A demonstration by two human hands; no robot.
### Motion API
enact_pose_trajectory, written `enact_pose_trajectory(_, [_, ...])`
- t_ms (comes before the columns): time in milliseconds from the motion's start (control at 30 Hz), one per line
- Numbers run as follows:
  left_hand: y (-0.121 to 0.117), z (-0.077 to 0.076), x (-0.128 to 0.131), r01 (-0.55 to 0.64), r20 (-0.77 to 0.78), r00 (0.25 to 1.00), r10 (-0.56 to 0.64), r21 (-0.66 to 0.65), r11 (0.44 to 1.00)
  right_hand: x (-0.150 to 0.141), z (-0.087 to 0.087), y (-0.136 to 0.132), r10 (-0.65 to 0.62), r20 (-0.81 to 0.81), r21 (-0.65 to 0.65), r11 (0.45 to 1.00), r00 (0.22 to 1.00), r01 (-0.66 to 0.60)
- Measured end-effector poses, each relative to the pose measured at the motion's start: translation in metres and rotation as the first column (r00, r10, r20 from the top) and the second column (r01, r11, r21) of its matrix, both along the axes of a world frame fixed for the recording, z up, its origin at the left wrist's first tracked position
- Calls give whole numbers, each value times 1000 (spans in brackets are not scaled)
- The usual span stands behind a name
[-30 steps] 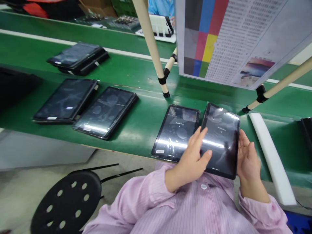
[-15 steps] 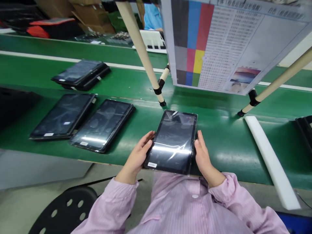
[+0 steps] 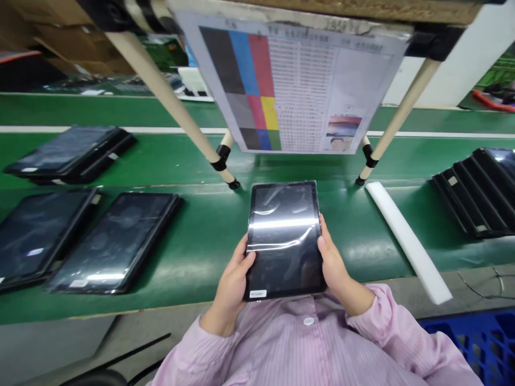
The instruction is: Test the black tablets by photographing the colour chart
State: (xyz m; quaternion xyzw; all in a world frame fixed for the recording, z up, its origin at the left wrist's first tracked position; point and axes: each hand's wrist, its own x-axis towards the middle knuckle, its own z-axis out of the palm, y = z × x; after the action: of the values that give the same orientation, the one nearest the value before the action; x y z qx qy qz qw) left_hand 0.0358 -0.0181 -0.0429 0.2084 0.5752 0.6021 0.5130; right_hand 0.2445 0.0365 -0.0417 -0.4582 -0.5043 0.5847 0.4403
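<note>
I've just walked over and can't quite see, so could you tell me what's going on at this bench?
A person in a pink striped shirt holds a dark tablet by its sides, with the left hand and right hand, below a hanging colour chart. More tablets lie on the green bench.

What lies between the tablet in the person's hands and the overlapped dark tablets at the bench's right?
In the head view, a white foam strip lies on the green bench, between the held tablet and the overlapped tablets.
</note>
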Motion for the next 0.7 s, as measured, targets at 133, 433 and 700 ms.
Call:
enact_pose_trajectory(133, [18, 21, 39, 103, 6, 994, -105, 136, 985, 49, 46, -6, -76, 58, 134, 989, 995, 67])
enact_pose_trajectory(433, [79, 76, 164, 341, 73, 921, -382, 323, 883, 121, 87, -53, -569, -517, -46, 764, 639, 644])
enact_pose_trajectory(700, [72, 92, 300, 529, -247, 834, -493, 612, 588, 165, 113, -31, -828, -529, 51, 185, 184, 981])
